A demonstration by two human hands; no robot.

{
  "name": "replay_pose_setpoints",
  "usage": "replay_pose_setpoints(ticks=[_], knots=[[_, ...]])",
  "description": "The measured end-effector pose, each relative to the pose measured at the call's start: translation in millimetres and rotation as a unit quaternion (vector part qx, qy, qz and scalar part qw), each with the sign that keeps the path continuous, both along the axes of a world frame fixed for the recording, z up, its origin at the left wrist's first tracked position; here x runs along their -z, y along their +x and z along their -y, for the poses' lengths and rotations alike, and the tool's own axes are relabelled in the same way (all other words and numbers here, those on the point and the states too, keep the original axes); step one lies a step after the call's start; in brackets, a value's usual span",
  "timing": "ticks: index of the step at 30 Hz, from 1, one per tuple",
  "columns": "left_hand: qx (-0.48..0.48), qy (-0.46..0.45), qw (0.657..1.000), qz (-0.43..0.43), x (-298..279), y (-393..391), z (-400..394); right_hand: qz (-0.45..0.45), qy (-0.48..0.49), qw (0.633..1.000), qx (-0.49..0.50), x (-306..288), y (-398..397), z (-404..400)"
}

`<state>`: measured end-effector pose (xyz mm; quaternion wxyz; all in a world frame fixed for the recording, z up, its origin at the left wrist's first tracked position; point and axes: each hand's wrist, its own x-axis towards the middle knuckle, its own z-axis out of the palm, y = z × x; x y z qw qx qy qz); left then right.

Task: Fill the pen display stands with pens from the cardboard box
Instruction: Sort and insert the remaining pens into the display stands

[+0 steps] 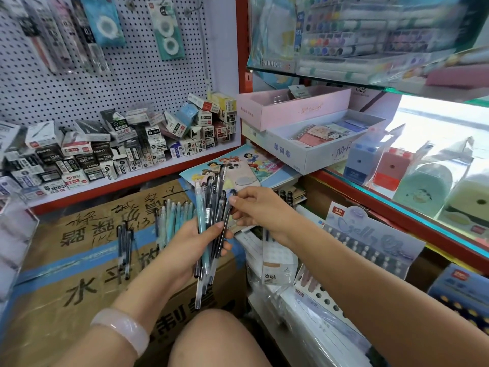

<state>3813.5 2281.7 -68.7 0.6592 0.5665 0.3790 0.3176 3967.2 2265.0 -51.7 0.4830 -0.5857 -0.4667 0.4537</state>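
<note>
My left hand (197, 243) grips a fanned bunch of pens (211, 207), mostly black with one or two light blue, held upright over a taped cardboard box (87, 268). My right hand (255, 207) pinches the top end of one dark pen in that bunch. More pens lie loose on the box: a row of pale blue ones (174, 215) and a few black ones (125, 245). A blue pen display stand (370, 242) with rows of holes stands to the right. Another holed stand (321, 295) lies lower right.
A pegboard shelf (132, 178) at the left carries several small refill boxes. Colouring books and a phone (243, 170) lie behind the pens. Red-framed shelves at the right hold notebook trays (307, 152) and sharpeners (391, 168). My knee (211, 337) is below.
</note>
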Motion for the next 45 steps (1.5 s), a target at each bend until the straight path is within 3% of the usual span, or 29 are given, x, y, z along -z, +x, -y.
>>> replay_pose_setpoints(ticks=[5, 12, 15, 20, 33, 36, 45], knots=[[-0.047, -0.033, 0.998, -0.001, 9.1, -5.6, -0.3, -0.062, 0.032, 0.992, 0.103, -12.0, 24.0, 4.0], [-0.062, -0.039, 0.997, 0.03, 17.2, -8.5, 6.6, 0.197, 0.083, 0.946, 0.244, -5.9, 63.4, 5.6], [-0.081, -0.015, 0.996, 0.044, 15.2, -5.7, 3.5, 0.3, 0.075, 0.924, 0.226, 3.6, 66.3, 7.5], [-0.096, 0.006, 0.993, 0.061, 14.9, -2.6, -0.2, 0.379, 0.053, 0.906, 0.183, 27.7, 61.4, 8.9], [-0.047, 0.001, 0.999, 0.002, 30.0, -11.2, 16.7, 0.432, 0.017, 0.886, 0.169, 59.8, 52.9, -6.8], [-0.055, -0.005, 0.998, 0.01, 25.3, -10.0, 11.6, 0.459, 0.009, 0.874, 0.162, 62.3, 53.7, -7.1], [-0.066, -0.037, 0.996, 0.036, 18.8, -8.8, 5.2, 0.442, -0.036, 0.886, 0.134, 82.9, 55.2, -2.6]])
